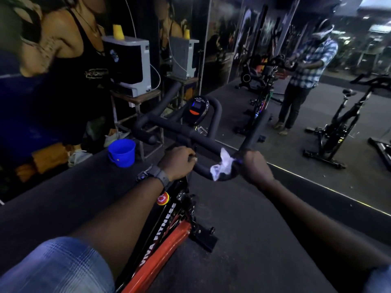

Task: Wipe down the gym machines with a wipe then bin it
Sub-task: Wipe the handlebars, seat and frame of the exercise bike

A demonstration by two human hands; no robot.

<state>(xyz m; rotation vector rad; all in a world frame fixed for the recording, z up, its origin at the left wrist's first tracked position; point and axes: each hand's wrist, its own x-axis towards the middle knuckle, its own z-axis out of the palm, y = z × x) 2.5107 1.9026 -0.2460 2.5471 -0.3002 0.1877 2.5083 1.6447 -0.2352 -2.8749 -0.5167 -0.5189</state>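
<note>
**Both hands on the bars**

Your left hand (178, 160) curls round the bike's handlebar (169, 127), and your right hand (257, 166) grips the right bar end, pinching the crumpled white wipe (222, 164) against it

white wipe (222, 164), blue bucket (121, 152), black handlebar (169, 127)

The right hand (257, 167) hides its own fingers and part of the wipe (222, 164) behind its back.
</note>
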